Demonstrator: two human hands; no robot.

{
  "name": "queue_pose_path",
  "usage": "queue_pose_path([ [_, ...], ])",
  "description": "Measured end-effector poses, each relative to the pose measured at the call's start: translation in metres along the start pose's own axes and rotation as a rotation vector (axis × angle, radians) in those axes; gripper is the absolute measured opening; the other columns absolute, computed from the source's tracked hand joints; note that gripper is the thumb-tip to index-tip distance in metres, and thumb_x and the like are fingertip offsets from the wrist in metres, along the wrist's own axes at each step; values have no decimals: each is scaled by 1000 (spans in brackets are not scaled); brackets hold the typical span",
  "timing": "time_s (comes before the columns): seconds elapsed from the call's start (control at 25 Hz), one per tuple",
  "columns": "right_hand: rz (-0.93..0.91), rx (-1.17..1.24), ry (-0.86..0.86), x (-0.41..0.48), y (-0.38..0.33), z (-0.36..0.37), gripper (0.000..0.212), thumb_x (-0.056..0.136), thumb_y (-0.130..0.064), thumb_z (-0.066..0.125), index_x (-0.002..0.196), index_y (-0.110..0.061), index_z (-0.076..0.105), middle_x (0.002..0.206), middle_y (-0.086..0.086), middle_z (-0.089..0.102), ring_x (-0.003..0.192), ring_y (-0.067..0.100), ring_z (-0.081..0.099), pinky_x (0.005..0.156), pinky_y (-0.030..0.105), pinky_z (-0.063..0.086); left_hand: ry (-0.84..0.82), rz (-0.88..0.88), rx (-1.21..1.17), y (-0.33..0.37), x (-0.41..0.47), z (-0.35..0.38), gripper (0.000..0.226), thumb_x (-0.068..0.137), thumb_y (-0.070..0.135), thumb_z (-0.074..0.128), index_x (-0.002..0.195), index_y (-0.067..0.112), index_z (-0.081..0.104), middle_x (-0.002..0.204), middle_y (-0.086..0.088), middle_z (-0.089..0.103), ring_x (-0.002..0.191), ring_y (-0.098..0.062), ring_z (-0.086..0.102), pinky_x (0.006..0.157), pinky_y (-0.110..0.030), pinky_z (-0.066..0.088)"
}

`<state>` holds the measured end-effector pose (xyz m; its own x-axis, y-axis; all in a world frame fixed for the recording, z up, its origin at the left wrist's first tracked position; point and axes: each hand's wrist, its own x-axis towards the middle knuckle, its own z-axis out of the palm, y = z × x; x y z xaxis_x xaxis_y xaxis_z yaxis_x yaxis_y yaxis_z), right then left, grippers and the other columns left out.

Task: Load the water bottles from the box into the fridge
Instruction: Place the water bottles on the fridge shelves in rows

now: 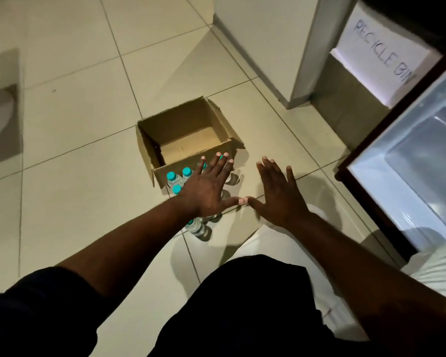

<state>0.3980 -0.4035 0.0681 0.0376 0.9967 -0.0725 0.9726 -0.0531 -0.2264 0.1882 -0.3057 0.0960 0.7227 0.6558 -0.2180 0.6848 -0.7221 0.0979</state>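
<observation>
While arms stretch forward, left hand [206, 189] over bottles [172, 178], right hand [278, 195] beside, both spread flat, thumbs touching

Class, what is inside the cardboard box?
Only its bare bottom shows in the cardboard box; its near wall hides the front strip. Water bottles stand outside, partly under the left hand.

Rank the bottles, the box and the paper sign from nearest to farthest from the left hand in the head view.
1. Bottles, right below the left hand.
2. Box, just beyond the fingertips.
3. Sign, far upper right.
</observation>
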Motion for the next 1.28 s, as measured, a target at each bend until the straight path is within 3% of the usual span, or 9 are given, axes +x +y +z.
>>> queue_pose_path([
  [0.12,-94,-29,-64,6,-15,12,95,95,-71,40,162,-16,3,170,6,-5,157,23,-6,125,53,-4,-59,-60,0,-14,-25,21,104,85,90,14,161,22,-10,167,-2,-16,153,-21,-20,124,-53,-7],
  [0.32,-282,-67,-111,21,-52,28,92,91,-70,51,160,-18,20,169,8,14,156,26,12,123,54,6,-105,-166,-38,-31,-66,57,100,88,87,14,162,22,-6,167,-1,-13,154,-20,-17,125,-48,-9],
  [0.48,-334,-41,-159,24,-75,43,92,90,-71,50,161,-20,20,169,6,13,156,24,12,123,51,2,-82,-192,-22,-38,-87,81,84,99,69,28,162,19,6,169,-4,-1,156,-22,-7,124,-43,-9],
  [0.56,-352,-43,-174,22,-77,48,92,91,-72,47,161,-20,18,170,5,10,156,23,8,123,50,-1,-85,-175,-23,-40,-93,88,73,102,52,45,161,18,21,168,-6,14,156,-24,5,125,-43,0],
  [0.64,-361,-50,-184,19,-73,49,91,92,-71,47,161,-19,18,170,6,9,156,23,7,123,52,0,-109,-184,-44,-41,-93,93,63,99,33,58,156,16,36,163,-7,32,152,-26,25,124,-41,18],
  [0.72,-351,-59,-188,18,-65,48,90,93,-70,47,160,-18,18,170,6,10,156,24,7,124,53,2,-130,-212,-89,-41,-89,94,56,95,18,63,149,16,48,150,-8,50,135,-28,49,110,-39,43],
  [0.8,-316,-59,-192,17,-58,49,89,94,-69,46,160,-19,17,170,6,10,157,23,7,125,52,0,-148,-237,-138,-43,-85,94,51,93,8,63,143,15,54,138,-9,58,117,-28,60,92,-40,55],
  [1.08,-215,-25,-149,16,-46,47,87,94,-68,46,161,-21,16,170,3,13,157,20,9,119,44,-12,-189,-185,-180,-43,-67,78,43,90,3,64,132,12,62,125,-10,64,108,-25,63,88,-34,56],
  [1.28,-183,79,-59,14,-33,26,83,95,-59,56,161,-20,22,168,2,21,155,18,17,124,43,-1,-120,-43,-217,-26,-40,30,41,91,7,70,131,15,64,124,-5,67,105,-19,65,88,-31,57],
])
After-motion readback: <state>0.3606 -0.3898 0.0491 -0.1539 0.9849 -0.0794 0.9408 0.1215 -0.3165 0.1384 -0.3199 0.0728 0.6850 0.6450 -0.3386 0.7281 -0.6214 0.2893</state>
